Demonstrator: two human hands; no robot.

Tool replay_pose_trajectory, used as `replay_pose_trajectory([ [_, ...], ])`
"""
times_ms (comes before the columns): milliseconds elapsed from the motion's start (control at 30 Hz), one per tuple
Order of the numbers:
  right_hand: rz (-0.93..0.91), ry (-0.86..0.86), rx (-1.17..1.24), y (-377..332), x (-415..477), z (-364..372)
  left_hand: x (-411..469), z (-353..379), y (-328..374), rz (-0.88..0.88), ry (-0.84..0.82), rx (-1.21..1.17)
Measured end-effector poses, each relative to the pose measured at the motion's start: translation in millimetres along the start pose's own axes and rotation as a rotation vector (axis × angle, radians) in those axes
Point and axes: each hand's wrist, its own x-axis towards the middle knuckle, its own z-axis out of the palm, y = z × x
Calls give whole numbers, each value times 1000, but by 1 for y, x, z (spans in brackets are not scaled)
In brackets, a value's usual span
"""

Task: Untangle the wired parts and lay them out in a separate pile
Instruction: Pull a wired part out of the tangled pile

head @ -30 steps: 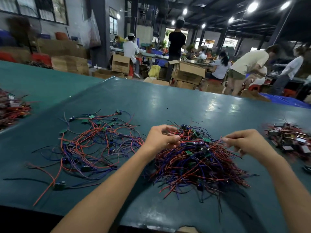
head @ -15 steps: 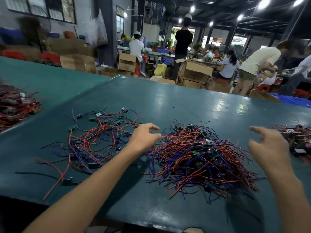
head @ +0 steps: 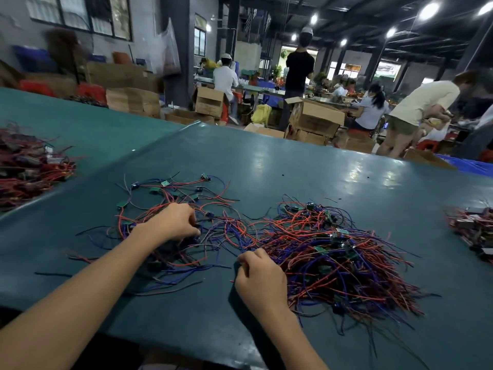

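Workshop floor lies behind you, with people busy at benches and open cardboard boxes (head: 314, 116) stacked among them; what the boxes hold is hidden from you. Before you runs a dark green surface (head: 293, 169), and a second green surface (head: 80, 124) meets it on the left. On the right half sits the dense tangle (head: 333, 257) of red and blue wired parts, its long axis running from far left to near right, with the free wire ends fanning out toward the near right edge. Left of it, joined by a few crossing strands, lies the spread pile (head: 181, 198), looser, with loops pointing every way and small green boards (head: 122, 204) showing along its far side. One more heap (head: 24, 166) rests on the left surface and another heap (head: 472, 231) at the far right edge. Your left hand (head: 170, 222) is down in the spread pile, its grip curled and pinching among the strands. Your right hand (head: 261, 279) sits at the tangle's near left edge, grip curled tight; you cannot tell whether a strand is caught in it.
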Motion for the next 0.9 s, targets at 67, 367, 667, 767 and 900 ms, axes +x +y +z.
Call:
replay_pose_trajectory([
  [67,-25,8,-21,1,-1,3,-2,-2,0,14,39,-51],
  [367,-54,71,58,8,-7,6,-16,-44,22,234,444,-482],
  [667,-381,470,519,12,-9,4,-28,-34,63,273,-27,-1384],
  [767,-200,384,705,10,0,2,-32,5,71,167,-184,-1524],
  [900,122,140,969,-6,18,-15,-40,39,80,97,-394,-1697],
])
